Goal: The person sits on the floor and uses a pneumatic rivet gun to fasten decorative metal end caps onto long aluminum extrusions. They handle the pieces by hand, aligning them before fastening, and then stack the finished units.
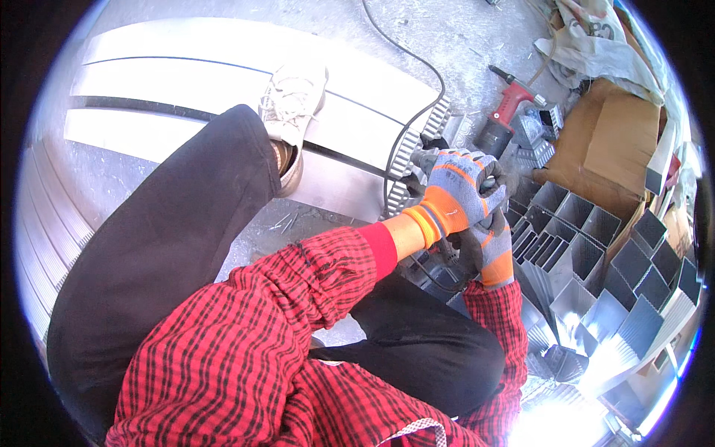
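On the floor (277, 216) at left, long shiny metal panels (167, 82) lie with a white lace-up shoe (292, 104) over them. Next, the gloved left hand (460, 185) and right hand (492, 247) sit close together by a dark thing (447, 253), mostly hidden. Their fingers curl; I cannot tell how far, or what they hold. Then come a red power tool (511, 104), square metal tubes (572, 212) and a cardboard box (614, 145).
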A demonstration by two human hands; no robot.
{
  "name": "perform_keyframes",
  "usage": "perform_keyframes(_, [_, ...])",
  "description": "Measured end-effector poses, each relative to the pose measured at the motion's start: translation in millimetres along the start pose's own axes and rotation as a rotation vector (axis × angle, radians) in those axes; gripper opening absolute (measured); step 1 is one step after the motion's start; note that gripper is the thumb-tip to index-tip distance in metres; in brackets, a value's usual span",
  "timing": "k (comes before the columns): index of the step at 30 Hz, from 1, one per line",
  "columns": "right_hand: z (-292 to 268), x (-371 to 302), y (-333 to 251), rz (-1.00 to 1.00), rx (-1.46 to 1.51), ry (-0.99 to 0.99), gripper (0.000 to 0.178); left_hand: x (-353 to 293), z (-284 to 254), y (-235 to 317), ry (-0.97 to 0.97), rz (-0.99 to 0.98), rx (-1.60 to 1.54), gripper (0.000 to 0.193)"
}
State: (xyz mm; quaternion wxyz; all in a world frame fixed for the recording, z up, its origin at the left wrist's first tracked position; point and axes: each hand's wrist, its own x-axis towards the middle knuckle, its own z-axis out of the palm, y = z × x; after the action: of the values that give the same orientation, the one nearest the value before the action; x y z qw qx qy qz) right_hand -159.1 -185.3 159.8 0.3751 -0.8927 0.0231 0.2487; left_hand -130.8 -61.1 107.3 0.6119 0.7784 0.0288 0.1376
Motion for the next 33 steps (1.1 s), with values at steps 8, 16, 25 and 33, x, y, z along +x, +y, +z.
perform_keyframes(8, [4.3,8.1,-7.2,-0.118,-0.022,-0.002,0.056,2.0,-4.4,-3.5,-0.004,-0.035,-0.02,0.021])
perform_keyframes(16, [1.6,11.9,-16.5,-0.072,-0.075,-0.024,0.055,7.3,-11.8,-5.9,-0.111,-0.116,-0.031,0.04])
perform_keyframes(25, [3.8,14.7,-22.1,-0.058,0.058,-0.08,0.059,6.7,-9.8,-8.4,0.006,-0.079,-0.038,0.018])
perform_keyframes(33, [2.8,20.0,-4.9,-0.095,0.062,-0.083,0.061,8.1,-13.8,-7.5,0.006,-0.091,-0.077,0.018])
